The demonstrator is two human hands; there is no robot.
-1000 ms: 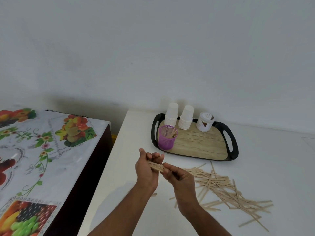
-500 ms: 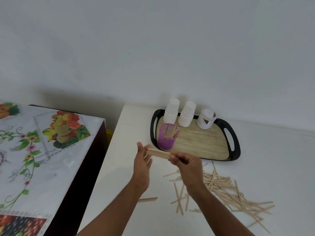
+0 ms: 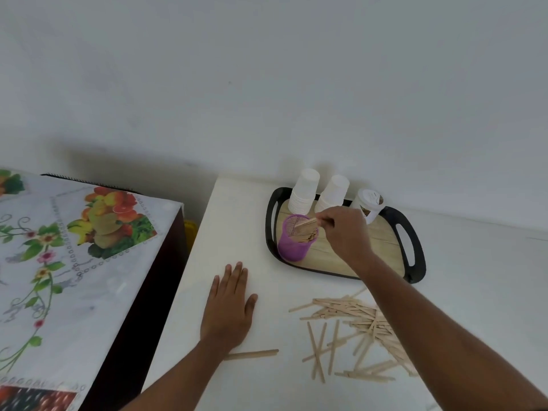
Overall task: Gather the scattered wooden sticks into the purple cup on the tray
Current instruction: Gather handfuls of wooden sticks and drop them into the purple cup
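My right hand (image 3: 344,232) pinches a stick bundle (image 3: 307,224) slanting into the purple cup (image 3: 293,246); my left hand (image 3: 229,307) lies flat, empty, nearer the cup than the scattered sticks (image 3: 355,324).

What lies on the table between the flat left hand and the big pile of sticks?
In the head view, bare white table separates the left hand from the pile of sticks; one single stick lies just below that stretch.

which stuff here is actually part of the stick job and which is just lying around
Part of the job:
purple cup
black tray
bundle of sticks in the right hand
scattered sticks
lone stick

Just lying about:
two white cup stacks
white jar
fruit-print tablecloth
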